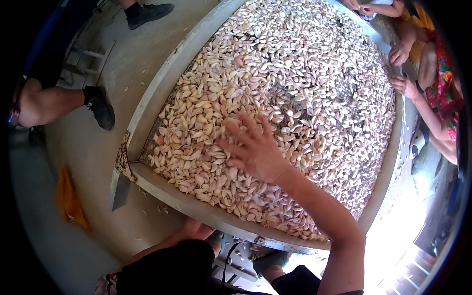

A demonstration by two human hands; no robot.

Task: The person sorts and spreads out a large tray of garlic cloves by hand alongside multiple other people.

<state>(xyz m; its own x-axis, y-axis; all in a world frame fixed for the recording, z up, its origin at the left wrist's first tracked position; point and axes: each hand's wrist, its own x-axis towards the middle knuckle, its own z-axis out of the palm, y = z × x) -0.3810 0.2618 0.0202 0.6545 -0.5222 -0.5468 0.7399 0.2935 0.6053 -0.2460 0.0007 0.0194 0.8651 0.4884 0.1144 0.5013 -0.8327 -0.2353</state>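
My right hand [254, 149] reaches over a wide spread of garlic cloves [206, 121]. Its fingers are apart, slightly blurred, and close to or touching the cloves, with nothing gripped. The cloves lie loose on the wire mesh bottom [171, 99] of a large framed tray [155, 86]. Just outside the tray's near edge is my left hand [199, 229], low by my lap and partly hidden by the rim, so its fingers cannot be made out. Darker patches of mesh and debris [282, 96] show between the cloves near the middle.
Across the tray on the right, another person's hands [402, 72] rest by the rim; more hands [363, 8] are at the top. A person's leg [55, 105] and shoes extend from the left. A rusted bracket [125, 158] joins the near-left corner. An orange cloth [70, 199] lies on the floor.
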